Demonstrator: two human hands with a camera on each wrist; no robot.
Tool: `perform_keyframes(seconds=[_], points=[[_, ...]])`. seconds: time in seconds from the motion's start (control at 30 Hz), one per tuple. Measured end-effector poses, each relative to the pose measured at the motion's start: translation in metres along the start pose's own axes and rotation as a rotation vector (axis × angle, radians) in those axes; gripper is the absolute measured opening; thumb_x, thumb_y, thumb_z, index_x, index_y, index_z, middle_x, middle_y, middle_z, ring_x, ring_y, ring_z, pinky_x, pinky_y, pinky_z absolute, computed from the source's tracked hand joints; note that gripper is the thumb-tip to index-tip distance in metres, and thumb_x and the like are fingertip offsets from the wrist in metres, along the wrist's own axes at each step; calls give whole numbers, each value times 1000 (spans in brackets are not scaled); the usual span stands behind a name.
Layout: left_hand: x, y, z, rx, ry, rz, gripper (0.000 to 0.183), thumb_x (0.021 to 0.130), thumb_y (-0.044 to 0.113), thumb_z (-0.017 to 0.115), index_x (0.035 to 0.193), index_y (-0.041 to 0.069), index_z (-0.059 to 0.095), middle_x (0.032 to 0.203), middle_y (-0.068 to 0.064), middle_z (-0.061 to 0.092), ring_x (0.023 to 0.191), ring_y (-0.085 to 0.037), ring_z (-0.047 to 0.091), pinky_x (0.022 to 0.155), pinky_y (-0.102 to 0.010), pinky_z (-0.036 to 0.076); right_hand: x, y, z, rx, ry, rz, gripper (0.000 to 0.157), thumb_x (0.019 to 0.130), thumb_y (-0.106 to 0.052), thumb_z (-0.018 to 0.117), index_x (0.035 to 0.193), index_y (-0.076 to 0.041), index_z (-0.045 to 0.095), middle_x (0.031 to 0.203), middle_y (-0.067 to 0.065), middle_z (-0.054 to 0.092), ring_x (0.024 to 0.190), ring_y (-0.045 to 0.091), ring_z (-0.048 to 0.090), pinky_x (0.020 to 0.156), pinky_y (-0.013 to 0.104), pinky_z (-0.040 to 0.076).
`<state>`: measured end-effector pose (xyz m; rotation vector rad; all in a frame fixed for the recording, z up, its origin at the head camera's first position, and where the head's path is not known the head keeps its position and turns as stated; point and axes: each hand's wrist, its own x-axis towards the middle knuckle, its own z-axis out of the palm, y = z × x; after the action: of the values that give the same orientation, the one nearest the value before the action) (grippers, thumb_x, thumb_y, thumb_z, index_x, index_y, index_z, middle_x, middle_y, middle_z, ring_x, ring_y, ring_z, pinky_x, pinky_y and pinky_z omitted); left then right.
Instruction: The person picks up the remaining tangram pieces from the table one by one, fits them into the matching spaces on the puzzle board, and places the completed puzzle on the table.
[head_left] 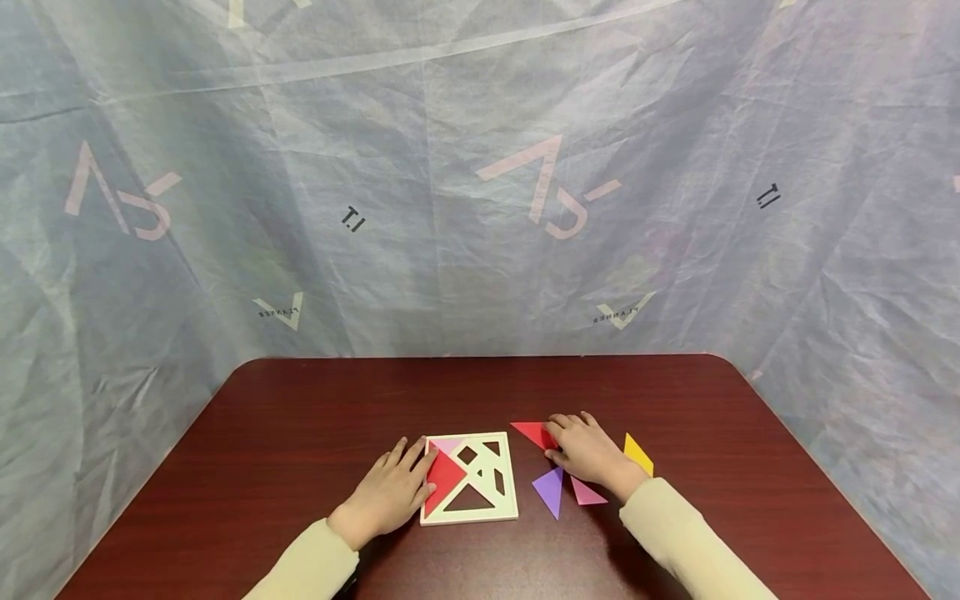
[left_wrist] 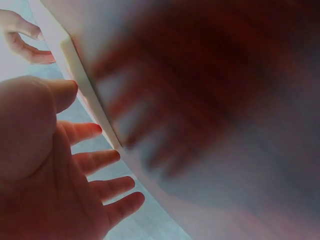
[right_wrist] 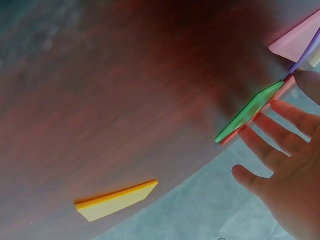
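A cream tangram board lies on the table with a large red triangle at its left side and a pink piece at its top. My left hand rests along the board's left edge, fingers spread, fingertips and thumb on or near that red triangle. My right hand is over another red triangle, its fingertips touching or close to it, the thumb apart from the fingers. A green piece beside that triangle shows in the right wrist view; my hand hides it in the head view.
Near my right hand lie a purple triangle, a pink triangle and a yellow piece. Several dark cut-outs show in the board. A printed grey sheet hangs behind the dark red table.
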<state>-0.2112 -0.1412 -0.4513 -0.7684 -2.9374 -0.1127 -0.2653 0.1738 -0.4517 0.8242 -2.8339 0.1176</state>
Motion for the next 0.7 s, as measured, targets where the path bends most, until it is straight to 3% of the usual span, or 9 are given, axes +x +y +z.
perform_keyframes(seconds=[0.3,0.7], points=[[1,-1,2,12,-5,22,49,93,32,48,133,3,46,139,-17,41,127,-42,38,98,-51,36,0,3,-1,-7,-5,-31,37,83,-22,66,113,-3,61,118,16,59,109,33,55,98,59,33],[2,-1,3,21,-8,21,50,94,33,47,133,3,45,140,-17,40,127,-41,38,99,-51,36,2,2,-3,-63,56,-115,23,76,-18,69,95,-7,63,96,10,64,88,29,62,89,55,41]])
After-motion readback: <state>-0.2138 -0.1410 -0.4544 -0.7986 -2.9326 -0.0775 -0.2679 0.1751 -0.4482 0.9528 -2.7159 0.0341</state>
